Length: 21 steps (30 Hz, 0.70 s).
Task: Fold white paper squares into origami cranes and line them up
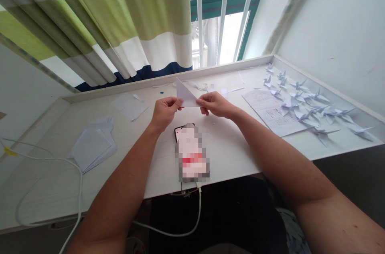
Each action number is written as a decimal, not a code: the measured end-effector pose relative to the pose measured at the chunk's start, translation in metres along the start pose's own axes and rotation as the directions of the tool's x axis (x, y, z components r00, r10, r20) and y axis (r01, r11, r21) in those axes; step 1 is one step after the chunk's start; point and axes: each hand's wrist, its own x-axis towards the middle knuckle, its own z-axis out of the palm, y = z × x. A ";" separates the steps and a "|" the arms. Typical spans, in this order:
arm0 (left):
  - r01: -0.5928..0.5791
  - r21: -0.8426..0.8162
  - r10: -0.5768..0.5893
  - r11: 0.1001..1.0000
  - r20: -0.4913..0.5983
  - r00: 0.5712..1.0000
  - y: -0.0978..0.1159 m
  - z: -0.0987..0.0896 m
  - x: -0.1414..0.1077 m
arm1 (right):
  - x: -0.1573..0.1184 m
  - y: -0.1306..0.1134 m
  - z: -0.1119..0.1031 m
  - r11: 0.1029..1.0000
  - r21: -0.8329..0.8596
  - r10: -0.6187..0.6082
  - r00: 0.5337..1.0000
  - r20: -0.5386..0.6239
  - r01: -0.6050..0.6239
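Observation:
A white sheet of paper folded into a triangle (186, 95) is held up over the desk, one point upward. My left hand (165, 113) pinches its lower left corner between thumb and fingers. At the lower right corner, my right hand (217, 104) grips it the same way. Below the hands lies a phone (192, 154), its screen blurred out, with a white cable (199, 206) running from its near end. Several folded paper cranes (300, 105) stand at the right of the desk, some on a printed sheet (267, 113).
A stack of white paper squares (93, 146) lies on the left of the desk (126, 166), with loose sheets (132, 106) behind it. Paper scraps (224, 93) are strewn near the back ledge. A white cord (80, 190) loops at the left. Behind hangs a curtain (135, 17) beside a barred window.

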 end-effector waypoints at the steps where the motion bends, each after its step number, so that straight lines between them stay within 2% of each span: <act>1: 0.000 0.006 0.000 1.000 -0.005 1.000 0.000 0.000 0.000 | 0.001 0.001 -0.001 1.000 -0.010 0.004 1.000 -0.010 -0.004; 6: 0.000 0.030 0.000 1.000 -0.026 1.000 -0.001 0.000 0.000 | 0.004 0.006 0.000 0.990 -0.144 -0.032 0.992 -0.120 0.014; 9: -0.006 0.021 0.007 1.000 -0.034 0.999 -0.002 0.001 0.001 | 0.006 0.007 0.000 0.986 -0.164 -0.049 0.990 -0.132 0.027; 12: -0.026 -0.018 0.024 1.000 -0.084 0.996 -0.005 0.000 0.003 | 0.006 0.008 -0.002 0.993 -0.116 -0.064 0.972 -0.226 0.039; 16: -0.041 -0.099 0.026 0.994 -0.152 0.988 -0.009 -0.003 0.006 | 0.006 0.007 -0.005 0.997 -0.025 -0.071 0.892 -0.447 0.067; 18: -0.038 -0.134 0.016 0.990 -0.162 0.987 -0.009 -0.004 0.007 | 0.005 0.006 -0.004 0.996 0.033 -0.061 0.880 -0.471 0.087; 21: -0.042 -0.156 0.017 0.987 -0.160 0.987 -0.008 -0.003 0.006 | 0.004 0.003 -0.001 0.988 0.105 -0.059 0.901 -0.430 0.115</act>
